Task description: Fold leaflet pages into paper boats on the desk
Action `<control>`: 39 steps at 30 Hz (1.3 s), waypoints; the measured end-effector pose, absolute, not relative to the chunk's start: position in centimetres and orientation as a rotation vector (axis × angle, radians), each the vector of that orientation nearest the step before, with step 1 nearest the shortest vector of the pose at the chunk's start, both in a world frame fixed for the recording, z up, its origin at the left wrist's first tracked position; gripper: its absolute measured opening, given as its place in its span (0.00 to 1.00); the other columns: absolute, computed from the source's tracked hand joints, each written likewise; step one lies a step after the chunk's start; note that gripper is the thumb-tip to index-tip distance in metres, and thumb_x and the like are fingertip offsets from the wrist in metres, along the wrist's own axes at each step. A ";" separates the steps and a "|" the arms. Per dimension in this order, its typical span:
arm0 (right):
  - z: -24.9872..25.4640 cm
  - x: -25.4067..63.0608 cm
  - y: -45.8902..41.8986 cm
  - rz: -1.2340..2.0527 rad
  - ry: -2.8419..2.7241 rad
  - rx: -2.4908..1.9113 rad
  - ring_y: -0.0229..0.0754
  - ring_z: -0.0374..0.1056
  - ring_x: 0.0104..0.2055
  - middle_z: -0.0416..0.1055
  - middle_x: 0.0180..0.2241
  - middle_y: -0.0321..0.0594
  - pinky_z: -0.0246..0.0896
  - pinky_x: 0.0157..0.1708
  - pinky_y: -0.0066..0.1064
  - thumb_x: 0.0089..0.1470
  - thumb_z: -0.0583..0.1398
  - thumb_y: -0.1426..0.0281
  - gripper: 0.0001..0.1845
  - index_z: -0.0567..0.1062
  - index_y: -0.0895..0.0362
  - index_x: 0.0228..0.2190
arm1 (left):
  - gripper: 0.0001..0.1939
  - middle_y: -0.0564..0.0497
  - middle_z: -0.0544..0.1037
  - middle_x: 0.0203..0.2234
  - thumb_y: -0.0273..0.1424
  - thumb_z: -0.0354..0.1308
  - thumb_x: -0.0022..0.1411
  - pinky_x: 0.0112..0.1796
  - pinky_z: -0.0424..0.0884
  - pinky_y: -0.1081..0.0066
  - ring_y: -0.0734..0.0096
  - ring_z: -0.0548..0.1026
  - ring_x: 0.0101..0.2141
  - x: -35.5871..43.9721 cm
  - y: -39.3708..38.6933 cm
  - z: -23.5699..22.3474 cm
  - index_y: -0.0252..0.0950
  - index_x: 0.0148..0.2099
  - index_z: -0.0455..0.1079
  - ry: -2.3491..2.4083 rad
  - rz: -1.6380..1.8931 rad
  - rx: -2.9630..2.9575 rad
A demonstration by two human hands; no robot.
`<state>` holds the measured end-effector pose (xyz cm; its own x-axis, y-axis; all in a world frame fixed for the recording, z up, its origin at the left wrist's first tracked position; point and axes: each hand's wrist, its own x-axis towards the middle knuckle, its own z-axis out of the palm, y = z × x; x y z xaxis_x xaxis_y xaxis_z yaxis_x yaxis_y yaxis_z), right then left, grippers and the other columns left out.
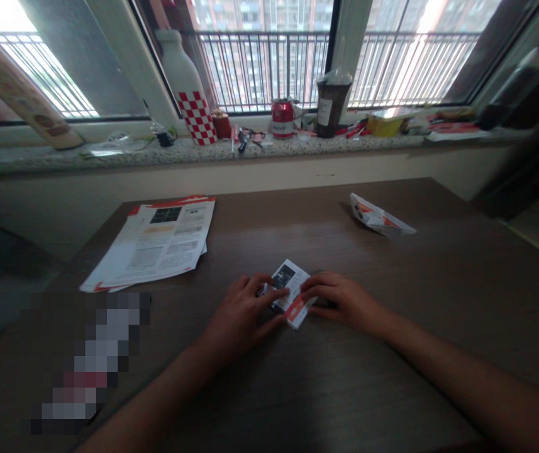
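A small folded sheet of printed paper [296, 286], white with a dark picture and an orange-red strip, lies at an angle on the brown table [316, 390]. My left hand [243, 309] holds its left side, fingers over the top and the thumb at the near edge. On the opposite side, my right hand [342, 299] has its fingers closed on the right edge, with part of the paper hidden beneath them. Farther back to the right rests a folded paper piece [380, 217] with orange and white print, apart from both hands.
A stack of printed sheets [165, 242] lies at the back left. Nearer, a pixelated object [92, 362] sits by my left forearm. On the windowsill [278, 146] stand a checkered bottle [196, 113], a red can [282, 118] and a dark cup [331, 107].
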<state>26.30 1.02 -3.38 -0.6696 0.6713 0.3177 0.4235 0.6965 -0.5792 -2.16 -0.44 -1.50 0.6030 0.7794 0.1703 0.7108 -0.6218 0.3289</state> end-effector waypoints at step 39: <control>-2.7 27.1 0.7 0.652 -2.459 -0.888 0.46 0.75 0.57 0.77 0.56 0.43 0.70 0.56 0.39 0.66 0.64 0.66 0.13 0.77 0.50 0.52 | 0.07 0.47 0.79 0.49 0.29 0.62 0.71 0.48 0.79 0.60 0.63 0.81 0.44 -3.3 0.4 -1.4 0.39 0.48 0.80 1.220 0.503 2.533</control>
